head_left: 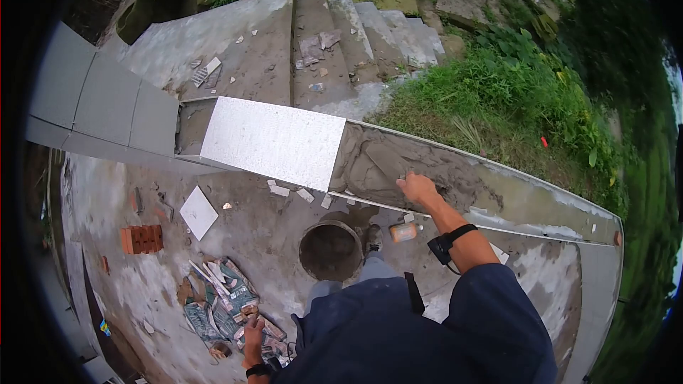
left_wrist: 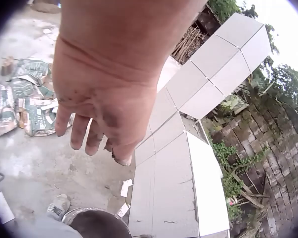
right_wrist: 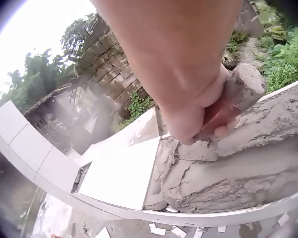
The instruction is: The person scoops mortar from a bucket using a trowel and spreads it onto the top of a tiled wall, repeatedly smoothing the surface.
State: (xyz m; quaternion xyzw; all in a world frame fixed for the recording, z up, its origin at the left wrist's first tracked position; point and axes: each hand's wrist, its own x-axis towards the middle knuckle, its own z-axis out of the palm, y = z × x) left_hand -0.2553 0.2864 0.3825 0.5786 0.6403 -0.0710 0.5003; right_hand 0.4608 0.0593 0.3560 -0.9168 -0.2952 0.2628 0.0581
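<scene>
My right hand (head_left: 420, 190) grips the handle (right_wrist: 247, 85) of a mortar-covered trowel (right_wrist: 198, 150) over the top of a low wall. The trowel's blade lies against wet grey mortar (head_left: 462, 183) spread along the wall top. A white tile (head_left: 274, 144) covers the stretch to the left of the mortar, its edge meeting it. My left hand (left_wrist: 107, 106) hangs loosely at my side with nothing in it, fingers pointing down. In the head view that hand overlaps crumpled bags on the ground.
A bucket (head_left: 302, 254) stands at my feet, close to the wall, beside an orange-labelled bottle (head_left: 404, 232). Left of it lie crumpled bags (head_left: 228, 306), a loose white tile (head_left: 198, 212) and red bricks (head_left: 141, 239). Steps (head_left: 356, 35) and grass (head_left: 469, 92) lie beyond the wall.
</scene>
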